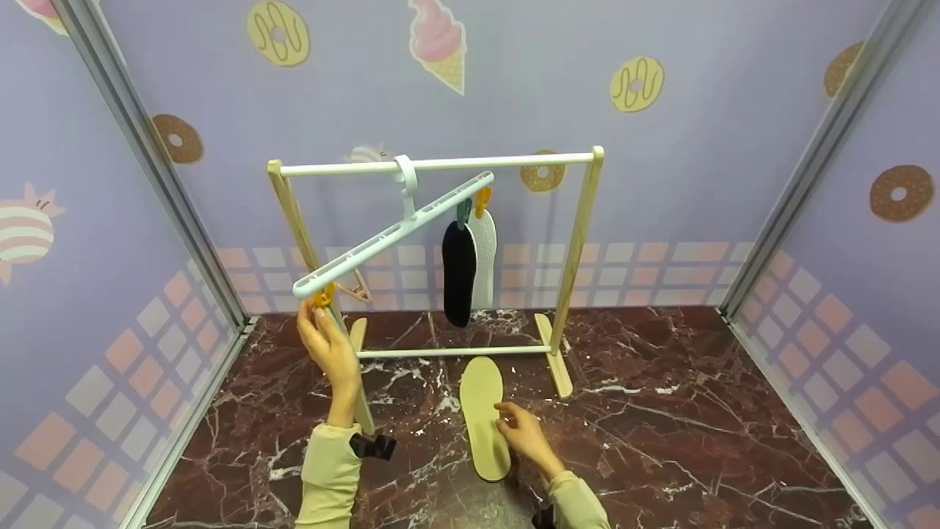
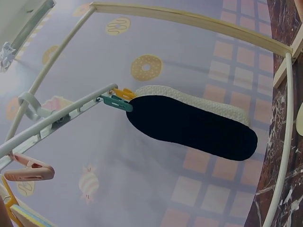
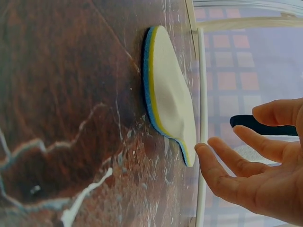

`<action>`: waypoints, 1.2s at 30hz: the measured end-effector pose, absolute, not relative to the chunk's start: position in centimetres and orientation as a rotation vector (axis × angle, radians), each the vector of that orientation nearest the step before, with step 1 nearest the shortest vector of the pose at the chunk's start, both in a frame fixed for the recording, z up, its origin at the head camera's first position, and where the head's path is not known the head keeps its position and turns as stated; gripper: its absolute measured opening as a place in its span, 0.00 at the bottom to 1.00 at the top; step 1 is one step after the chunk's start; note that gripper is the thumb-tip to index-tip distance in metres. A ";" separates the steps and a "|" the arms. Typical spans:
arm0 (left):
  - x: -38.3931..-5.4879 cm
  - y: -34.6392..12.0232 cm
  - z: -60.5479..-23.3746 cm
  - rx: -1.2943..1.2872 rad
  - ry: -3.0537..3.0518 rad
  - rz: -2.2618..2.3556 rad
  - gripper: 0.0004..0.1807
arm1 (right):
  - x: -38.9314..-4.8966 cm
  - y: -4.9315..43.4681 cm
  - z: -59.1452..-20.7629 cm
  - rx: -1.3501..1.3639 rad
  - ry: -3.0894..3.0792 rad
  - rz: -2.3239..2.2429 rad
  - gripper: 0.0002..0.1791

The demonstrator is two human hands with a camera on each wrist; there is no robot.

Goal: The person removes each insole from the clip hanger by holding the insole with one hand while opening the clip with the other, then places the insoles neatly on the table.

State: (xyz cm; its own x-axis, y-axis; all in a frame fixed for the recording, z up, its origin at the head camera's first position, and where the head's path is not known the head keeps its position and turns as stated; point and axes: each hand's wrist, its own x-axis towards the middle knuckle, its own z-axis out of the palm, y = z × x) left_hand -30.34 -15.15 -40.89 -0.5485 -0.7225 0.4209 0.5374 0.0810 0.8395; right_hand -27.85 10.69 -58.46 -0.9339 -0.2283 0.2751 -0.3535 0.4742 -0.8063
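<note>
My left hand [image 1: 330,349] is raised at the low end of a tilted white hanger [image 1: 396,235], pinching a yellow clothespin [image 1: 324,295]. Beside that clothespin, the left wrist view shows the layered blue-and-yellow edge of an insole [image 2: 29,215]. From the hanger's other end hang a black insole [image 1: 459,275] on a green clothespin [image 1: 463,211] and a white insole [image 1: 484,257] on an orange clothespin [image 1: 482,200]. My right hand [image 1: 527,437] has loosely bent fingers just beside a pale yellow insole [image 1: 482,415] lying on the table; its blue underside shows in the right wrist view.
A wooden rack with a white top bar [image 1: 499,162] carries the hanger by its hook. Its lower bar [image 1: 455,353] crosses just behind the lying insole. A pink clothespin [image 2: 33,171] is on the hanger. Patterned walls surround the dark marbled table [image 1: 661,419].
</note>
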 end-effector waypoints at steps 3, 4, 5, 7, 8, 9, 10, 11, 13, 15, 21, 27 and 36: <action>-30.5 -15.3 -40.8 0.213 -1.423 -1.606 0.19 | -27.8 10.7 -58.5 0.512 -2.584 1.457 0.15; -30.6 -15.3 -40.8 0.218 -1.435 -1.591 0.19 | -27.8 10.7 -58.5 0.513 -2.583 1.457 0.15; -30.6 -15.4 -40.8 0.222 -1.446 -1.578 0.18 | -27.8 10.6 -58.5 0.514 -2.582 1.457 0.14; -30.8 -15.5 -40.8 0.231 -1.470 -1.546 0.18 | -27.9 10.6 -58.5 0.510 -2.583 1.457 0.14; -30.9 -15.5 -40.9 0.236 -1.480 -1.531 0.17 | -27.9 10.6 -58.6 0.511 -2.582 1.459 0.14; -30.9 -15.6 -41.0 0.241 -1.489 -1.518 0.17 | -27.9 10.6 -58.6 0.514 -2.581 1.460 0.14; -31.0 -15.6 -41.0 0.244 -1.497 -1.508 0.17 | -27.9 10.6 -58.6 0.515 -2.582 1.460 0.14; -31.1 -15.7 -41.1 0.251 -1.503 -1.497 0.16 | -27.9 10.6 -58.7 0.516 -2.582 1.460 0.14; -31.2 -15.7 -41.1 0.260 -1.505 -1.487 0.16 | -27.9 10.6 -58.6 0.521 -2.584 1.461 0.14; -31.3 -15.8 -41.2 0.259 -1.498 -1.489 0.15 | -27.9 10.5 -58.6 0.520 -2.588 1.460 0.14; -31.6 -15.8 -41.3 0.229 -1.471 -1.475 0.12 | -27.8 10.4 -58.3 0.510 -2.591 1.454 0.14; -31.8 -15.7 -41.4 0.185 -1.448 -1.484 0.11 | -27.7 10.3 -58.2 0.506 -2.590 1.453 0.15; -31.5 -15.7 -41.3 0.232 -1.519 -1.461 0.11 | -27.7 10.1 -58.2 0.520 -2.580 1.457 0.15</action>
